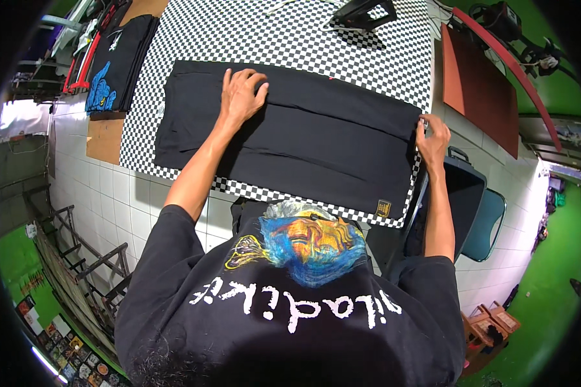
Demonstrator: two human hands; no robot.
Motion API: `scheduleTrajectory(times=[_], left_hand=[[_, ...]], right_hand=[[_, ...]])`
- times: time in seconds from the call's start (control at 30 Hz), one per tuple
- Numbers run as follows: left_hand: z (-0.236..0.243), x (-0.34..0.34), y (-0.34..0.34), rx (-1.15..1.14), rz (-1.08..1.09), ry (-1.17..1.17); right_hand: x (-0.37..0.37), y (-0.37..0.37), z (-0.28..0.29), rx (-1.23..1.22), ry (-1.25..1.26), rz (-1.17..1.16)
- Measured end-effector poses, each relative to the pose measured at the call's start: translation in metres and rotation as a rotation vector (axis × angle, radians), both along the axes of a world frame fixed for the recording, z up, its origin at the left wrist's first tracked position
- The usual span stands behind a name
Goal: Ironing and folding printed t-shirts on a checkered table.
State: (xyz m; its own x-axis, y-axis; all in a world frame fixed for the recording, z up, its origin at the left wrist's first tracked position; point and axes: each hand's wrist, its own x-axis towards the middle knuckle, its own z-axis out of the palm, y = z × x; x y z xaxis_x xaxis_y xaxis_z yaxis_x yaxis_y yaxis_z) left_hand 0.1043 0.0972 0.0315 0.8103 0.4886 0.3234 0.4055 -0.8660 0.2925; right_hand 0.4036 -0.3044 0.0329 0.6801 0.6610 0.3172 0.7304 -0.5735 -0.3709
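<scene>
A black T-shirt (pixel 290 138), folded into a long strip, lies on a black-and-white checkered table cover (pixel 193 32). A small gold-printed patch (pixel 383 208) shows at its near right corner. Creases run along its length. My left hand (pixel 242 95) rests on the far left part of the shirt, fingers bent and a little apart, with no cloth gripped in them. At the far right corner, my right hand (pixel 434 137) has thumb and forefinger closed on the shirt's edge.
Folded black shirts with a blue print (pixel 113 68) lie at the far left. A dark iron-like device (pixel 365 14) stands at the back of the table. Beyond the right edge are a brown board (pixel 478 87), a dark bin (pixel 458 193) and a teal chair (pixel 487 226).
</scene>
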Motion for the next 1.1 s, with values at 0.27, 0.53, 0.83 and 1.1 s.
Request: scheduleTrajectory(times=[0.27,0.53,0.83,1.1], left_hand=[[-0.035,0.069,-0.003,-0.098,-0.108,-0.14],[-0.039,0.086,-0.003,-0.06,-0.067,-0.149],[-0.003,0.07,-0.066,-0.05,-0.184,0.064],[-0.036,0.059,-0.065,-0.089,-0.233,0.233]], right_hand=[[0.033,0.027,-0.023,0.036,0.026,0.027],[0.038,0.027,-0.036,0.038,0.063,-0.104],[-0.028,0.025,-0.007,-0.17,-0.067,0.088],[-0.038,-0.005,-0.015,-0.519,-0.02,0.238]])
